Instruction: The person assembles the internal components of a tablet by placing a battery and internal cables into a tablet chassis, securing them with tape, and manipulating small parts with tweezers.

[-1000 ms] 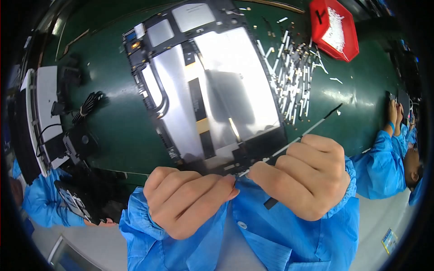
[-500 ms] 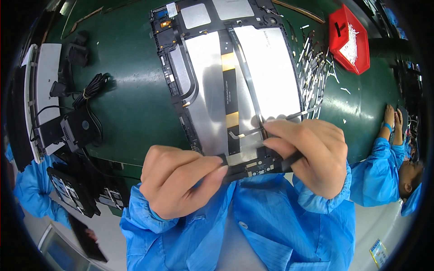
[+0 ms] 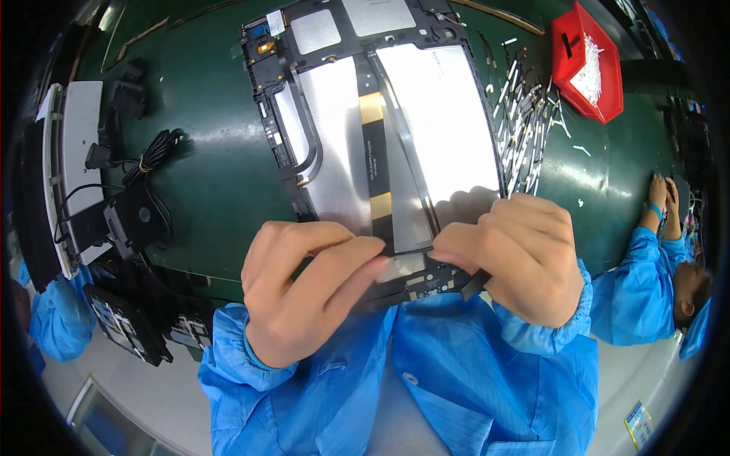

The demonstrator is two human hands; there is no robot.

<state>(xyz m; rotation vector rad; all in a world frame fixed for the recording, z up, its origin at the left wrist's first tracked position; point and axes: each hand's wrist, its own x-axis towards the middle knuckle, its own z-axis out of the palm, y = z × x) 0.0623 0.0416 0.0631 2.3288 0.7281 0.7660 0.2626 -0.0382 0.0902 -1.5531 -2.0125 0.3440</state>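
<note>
An opened tablet (image 3: 449, 114) lies before me, its silvery inside facing up. A wide black ribbon cable (image 3: 378, 159) with gold patches runs down its middle, and a narrower flex cable (image 3: 407, 137) slants beside it. Over the near end of the tablet, a thin dark flex strip (image 3: 413, 251) spans my fingertips. My left hand (image 3: 304, 285) is closed, thumb and forefinger pinching around the strip's left end. My right hand (image 3: 517, 262) pinches at its other end, hiding part of it. A flat black piece (image 3: 476, 284) sticks out below the right fingers; what it belongs to is hidden.
Many loose thin strips (image 3: 525, 129) are heaped right of the tablet, near a red bin (image 3: 566, 83) holding white bits. At left stand a black adapter with coiled cable (image 3: 156, 156) and more opened devices (image 3: 125, 323). A co-worker's blue sleeve (image 3: 639, 281) shows at right.
My left hand has moved up and inward to meet the strip's end. The right hand has lowered slightly, bringing the strip across the near end. The tablet has shifted slightly left and away.
</note>
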